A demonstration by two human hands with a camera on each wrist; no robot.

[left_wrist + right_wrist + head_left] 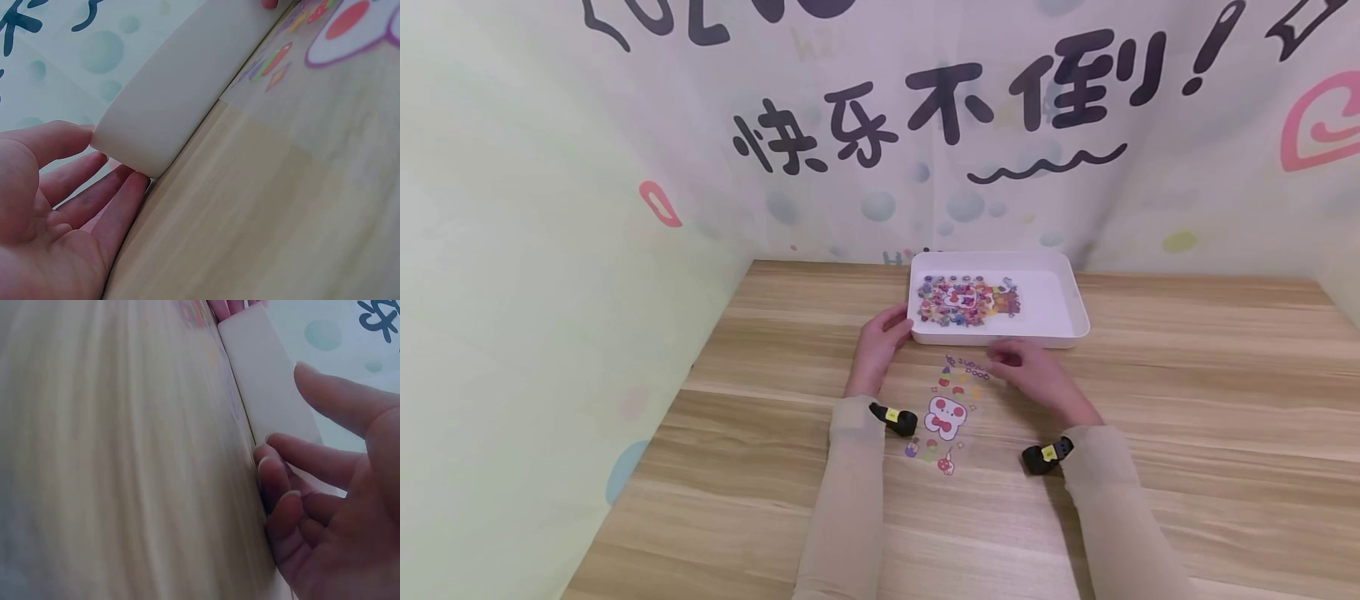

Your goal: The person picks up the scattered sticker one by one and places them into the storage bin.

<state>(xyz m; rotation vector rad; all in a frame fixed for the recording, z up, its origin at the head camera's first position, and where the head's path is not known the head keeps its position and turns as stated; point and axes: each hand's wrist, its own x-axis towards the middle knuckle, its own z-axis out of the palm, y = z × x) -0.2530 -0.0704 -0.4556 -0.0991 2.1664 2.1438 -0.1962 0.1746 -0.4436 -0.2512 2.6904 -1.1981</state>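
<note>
A white shallow tray point(1045, 340) stands at the back of the table. Its left end is held by my left hand point(880, 343); in the left wrist view the thumb touches the rim and the fingers lie against the side of the tray point(169, 87). Close to the tray's front wall point(265, 369), my right hand point(1033, 373) has its fingers loosely bent, with nothing held. Between the forearms lies a clear sticker sheet point(946, 418) with a white bunny-like figure and small fruit prints, flat on the wood. Inside the tray are colourful printed clear sheets or stickers point(958, 302).
The wood-grain table point(760, 467) meets a printed cloth backdrop point(850, 208) behind the tray and on the left. Black wrist cameras point(898, 419) sit on both sleeves. Bare wood lies on either side of the arms.
</note>
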